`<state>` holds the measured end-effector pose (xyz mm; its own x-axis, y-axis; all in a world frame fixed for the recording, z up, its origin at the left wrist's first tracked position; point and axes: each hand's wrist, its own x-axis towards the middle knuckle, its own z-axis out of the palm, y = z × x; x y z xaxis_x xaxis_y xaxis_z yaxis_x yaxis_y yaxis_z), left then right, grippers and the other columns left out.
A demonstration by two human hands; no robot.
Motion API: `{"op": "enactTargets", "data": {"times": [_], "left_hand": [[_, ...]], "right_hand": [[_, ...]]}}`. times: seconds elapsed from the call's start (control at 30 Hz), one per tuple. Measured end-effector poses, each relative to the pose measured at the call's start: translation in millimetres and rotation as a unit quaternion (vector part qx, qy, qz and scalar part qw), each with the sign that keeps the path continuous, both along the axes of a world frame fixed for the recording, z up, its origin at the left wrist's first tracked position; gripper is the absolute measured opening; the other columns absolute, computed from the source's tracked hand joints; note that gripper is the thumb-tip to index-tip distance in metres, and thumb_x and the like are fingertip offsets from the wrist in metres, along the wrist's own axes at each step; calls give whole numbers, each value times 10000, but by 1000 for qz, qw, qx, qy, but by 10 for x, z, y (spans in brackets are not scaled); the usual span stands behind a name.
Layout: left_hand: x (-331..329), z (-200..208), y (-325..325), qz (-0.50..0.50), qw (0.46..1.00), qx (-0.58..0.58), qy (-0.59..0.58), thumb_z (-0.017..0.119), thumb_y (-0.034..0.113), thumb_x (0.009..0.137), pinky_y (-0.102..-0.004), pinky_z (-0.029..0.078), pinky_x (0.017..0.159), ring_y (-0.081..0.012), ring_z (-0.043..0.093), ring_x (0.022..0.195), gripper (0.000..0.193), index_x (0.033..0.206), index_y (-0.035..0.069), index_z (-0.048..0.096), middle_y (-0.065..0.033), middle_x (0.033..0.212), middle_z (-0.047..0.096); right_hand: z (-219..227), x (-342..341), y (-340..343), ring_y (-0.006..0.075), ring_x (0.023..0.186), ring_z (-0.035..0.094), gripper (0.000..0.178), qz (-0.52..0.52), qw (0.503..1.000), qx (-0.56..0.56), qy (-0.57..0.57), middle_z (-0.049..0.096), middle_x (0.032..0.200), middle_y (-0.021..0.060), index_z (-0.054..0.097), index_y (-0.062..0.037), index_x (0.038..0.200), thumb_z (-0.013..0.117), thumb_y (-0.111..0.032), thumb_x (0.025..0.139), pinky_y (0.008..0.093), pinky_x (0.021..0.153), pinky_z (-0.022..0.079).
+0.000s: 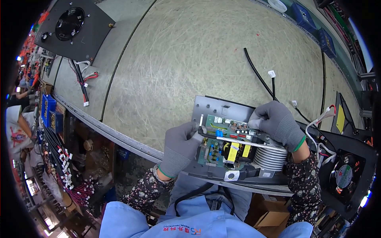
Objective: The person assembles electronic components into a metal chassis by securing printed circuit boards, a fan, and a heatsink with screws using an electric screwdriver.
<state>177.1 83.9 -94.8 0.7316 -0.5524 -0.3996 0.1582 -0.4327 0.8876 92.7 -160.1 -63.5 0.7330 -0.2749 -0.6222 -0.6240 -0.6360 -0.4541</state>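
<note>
A green circuit board sits on a dark grey metal chassis plate in front of me, close to the bench's near edge. It carries a transformer with yellow labels, small blue and red parts, and a silver finned heat sink. My gloved left hand is closed in a pinch at the board's left edge, beside a thin white strip and a black piece. My gloved right hand pinches at the board's far right corner, its fingertips partly hidden. A black cable with a white connector emerges behind it.
At the far left stands a dark panel with a fan, its wires trailing on the bench. Another fan panel lies at the right with white wires. Blue bins line the back right. An open cardboard box is below the bench.
</note>
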Motion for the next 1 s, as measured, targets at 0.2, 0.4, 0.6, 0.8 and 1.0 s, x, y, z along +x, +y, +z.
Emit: {"op": "enactTargets", "data": {"times": [0.2,0.4,0.6,0.8,1.0], "left_hand": [[54,25,17,-8,1000,-1,14,610,102,831,-218,372,471,-27,480,525,144,858,-28,666,-9,560,556],[71,37,-22,-12,999,15,46,613,91,825,-220,363,422,-33,481,475,125,838,-20,669,-10,567,572],[151,98,10,-28,998,-1,65,585,67,828,-205,336,349,-55,475,387,106,836,-20,645,-40,584,593],[174,38,-31,-56,998,-26,19,594,78,806,-223,352,364,-63,492,407,130,842,-38,639,-47,583,600],[395,-407,4,-88,988,-30,-122,586,109,764,-255,339,431,-52,440,496,171,820,-34,661,8,602,546]], "right_hand": [[-19,-1,12,215,735,654,267,-12,1000,10,-9,678,773,104,713,-71,884,734,-293,736,326,704,499],[-7,-15,49,128,626,622,117,-40,999,-2,-26,671,697,116,701,4,818,699,-69,727,267,634,492],[-22,71,53,212,663,651,245,-42,997,-49,-32,674,738,148,717,-39,870,761,-174,670,313,649,498],[-7,131,-16,273,800,670,419,-26,992,-115,37,687,866,144,717,-43,890,781,-379,648,363,751,516],[341,-454,404,309,712,638,226,-261,822,-218,-457,658,757,123,679,-118,920,651,-298,786,402,671,499]]}}
